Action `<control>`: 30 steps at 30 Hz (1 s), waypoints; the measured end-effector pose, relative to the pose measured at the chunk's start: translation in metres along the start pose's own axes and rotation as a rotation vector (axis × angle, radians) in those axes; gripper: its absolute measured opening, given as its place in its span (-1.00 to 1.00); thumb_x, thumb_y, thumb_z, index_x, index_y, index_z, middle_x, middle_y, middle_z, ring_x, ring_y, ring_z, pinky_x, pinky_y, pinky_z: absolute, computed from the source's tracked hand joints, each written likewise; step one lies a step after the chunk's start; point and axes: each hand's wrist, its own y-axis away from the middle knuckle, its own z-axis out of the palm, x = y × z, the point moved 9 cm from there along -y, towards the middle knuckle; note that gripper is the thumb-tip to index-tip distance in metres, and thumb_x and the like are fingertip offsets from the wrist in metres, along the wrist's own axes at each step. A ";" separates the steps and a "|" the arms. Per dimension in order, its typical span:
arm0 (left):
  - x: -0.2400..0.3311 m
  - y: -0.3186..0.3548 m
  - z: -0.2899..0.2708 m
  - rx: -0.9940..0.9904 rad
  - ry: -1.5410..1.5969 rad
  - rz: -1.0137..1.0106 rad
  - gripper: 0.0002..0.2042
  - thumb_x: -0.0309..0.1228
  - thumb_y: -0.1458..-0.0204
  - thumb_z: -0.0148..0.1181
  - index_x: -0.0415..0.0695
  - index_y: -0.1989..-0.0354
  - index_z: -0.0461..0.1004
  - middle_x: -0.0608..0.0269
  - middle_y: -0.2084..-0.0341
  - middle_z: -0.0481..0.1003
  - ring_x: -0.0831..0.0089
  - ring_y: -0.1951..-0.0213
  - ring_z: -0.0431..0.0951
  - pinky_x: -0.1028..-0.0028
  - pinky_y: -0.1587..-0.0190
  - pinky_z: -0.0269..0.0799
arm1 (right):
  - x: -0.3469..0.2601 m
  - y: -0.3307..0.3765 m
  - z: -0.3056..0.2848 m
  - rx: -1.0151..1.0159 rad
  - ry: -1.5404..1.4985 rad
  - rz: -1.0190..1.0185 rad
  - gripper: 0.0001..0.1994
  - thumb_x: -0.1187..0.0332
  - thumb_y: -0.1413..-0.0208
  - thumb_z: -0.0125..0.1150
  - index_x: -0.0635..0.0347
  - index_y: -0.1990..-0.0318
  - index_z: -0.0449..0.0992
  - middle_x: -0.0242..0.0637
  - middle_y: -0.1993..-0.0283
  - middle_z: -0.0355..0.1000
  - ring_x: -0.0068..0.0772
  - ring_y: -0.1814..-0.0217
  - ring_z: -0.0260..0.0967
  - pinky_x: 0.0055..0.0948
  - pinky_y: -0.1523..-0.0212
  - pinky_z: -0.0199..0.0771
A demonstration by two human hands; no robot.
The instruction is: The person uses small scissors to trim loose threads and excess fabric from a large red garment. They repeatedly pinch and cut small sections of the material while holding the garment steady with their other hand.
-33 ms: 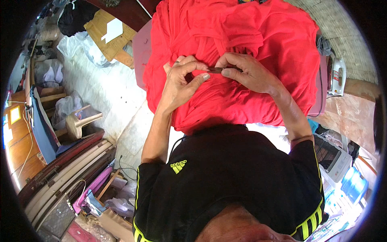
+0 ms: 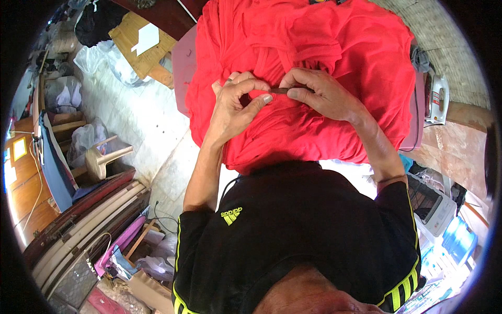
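Note:
A large red garment [image 2: 314,141] lies in folds in front of me, over a pinkish board or table [image 2: 183,63]. Both hands are above its middle, close together. Between the thumb and fingers of my right hand [image 2: 324,97] is a slim dark brown tool [image 2: 278,91], its tip pointing left; its kind is too small to make out. My left hand [image 2: 234,104] is curled in a pinch at that tip, thumb and forefinger almost meeting over the red cloth. Whether cloth, thread or the tool's end is caught there I cannot tell.
A white iron [image 2: 438,99] stands right of the table. On the left are a small stool [image 2: 104,157], stacked boards [image 2: 78,235], plastic bags [image 2: 112,63] and a cardboard piece [image 2: 141,47] on the floor. A blue water bottle [image 2: 460,239] and a grey-white appliance [image 2: 431,204] sit at lower right.

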 end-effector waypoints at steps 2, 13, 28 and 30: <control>-0.001 0.001 0.000 -0.001 -0.045 -0.014 -0.87 -0.40 0.00 0.41 -0.07 0.28 0.64 0.42 0.45 0.43 0.42 0.25 0.34 0.13 -0.01 0.03 | 0.003 0.000 0.001 -0.001 -0.025 0.007 -0.83 0.31 -0.28 0.16 0.22 0.11 0.48 -0.21 0.25 0.50 -0.32 0.19 0.47 -0.31 0.11 0.43; -0.003 0.001 0.001 0.015 -0.058 0.005 -0.85 -0.36 0.02 0.44 -0.04 0.28 0.64 0.45 0.44 0.45 0.43 0.26 0.37 0.14 -0.02 -0.01 | 0.003 -0.004 0.005 -0.093 -0.050 0.031 -0.84 0.34 -0.29 0.13 0.25 0.11 0.46 -0.22 0.28 0.48 -0.36 0.23 0.44 -0.31 0.15 0.40; -0.001 0.001 -0.001 0.036 -0.067 0.026 -0.84 -0.37 0.06 0.46 -0.05 0.31 0.64 0.43 0.39 0.51 0.43 0.24 0.43 0.23 -0.01 -0.01 | 0.013 0.002 0.004 -0.036 -0.251 0.001 -0.84 0.34 -0.33 0.11 0.25 0.10 0.45 -0.37 0.31 0.44 -0.55 0.25 0.36 -0.42 0.16 0.40; 0.000 0.001 -0.002 0.045 -0.059 0.019 -0.84 -0.37 0.07 0.46 -0.05 0.32 0.63 0.43 0.37 0.54 0.44 0.22 0.45 0.23 -0.03 -0.01 | 0.014 0.005 0.006 -0.020 -0.283 0.037 -0.83 0.33 -0.34 0.10 0.25 0.08 0.44 -0.40 0.30 0.42 -0.58 0.24 0.34 -0.45 0.15 0.38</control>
